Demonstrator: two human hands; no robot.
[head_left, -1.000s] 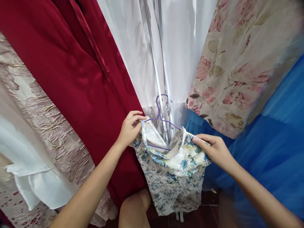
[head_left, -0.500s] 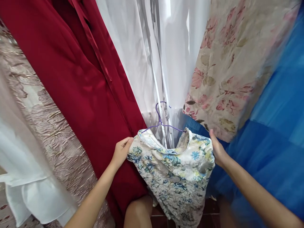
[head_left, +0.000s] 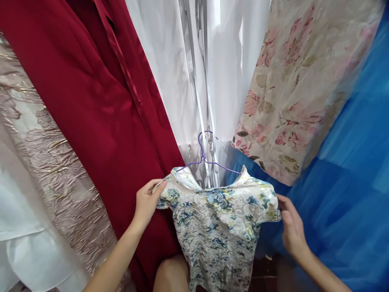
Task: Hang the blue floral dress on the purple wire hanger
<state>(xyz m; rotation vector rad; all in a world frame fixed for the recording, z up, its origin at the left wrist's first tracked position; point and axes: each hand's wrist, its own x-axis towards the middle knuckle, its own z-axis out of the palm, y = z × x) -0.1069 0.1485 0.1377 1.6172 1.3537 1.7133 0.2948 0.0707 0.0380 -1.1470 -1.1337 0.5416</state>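
A short-sleeved floral dress [head_left: 217, 227], cream with blue and yellow patterns, hangs on a thin purple hanger [head_left: 203, 156] whose hook points up. My left hand [head_left: 147, 200] pinches the sleeve at the left, thumb on top. At the other side my right hand [head_left: 291, 223] has its fingers closed at the edge of the right sleeve, with the fingertips partly behind the cloth. Both sleeves are stretched outward and the neckline lies wide between them. The dress's lower part runs out of view at the bottom.
Around me hang a dark red garment [head_left: 100, 105], white fabric with long straps [head_left: 165, 61], a cream cloth with pink flowers [head_left: 282, 93] and blue fabric [head_left: 349, 182]. Farther left are a textured pinkish cloth [head_left: 60, 162] and a white ruffled piece [head_left: 36, 255]. A bare knee [head_left: 172, 275] shows below.
My hands have moved apart, the right one lower, drawing the sleeves outward. The dress front has flattened, with its neckline spread wider.
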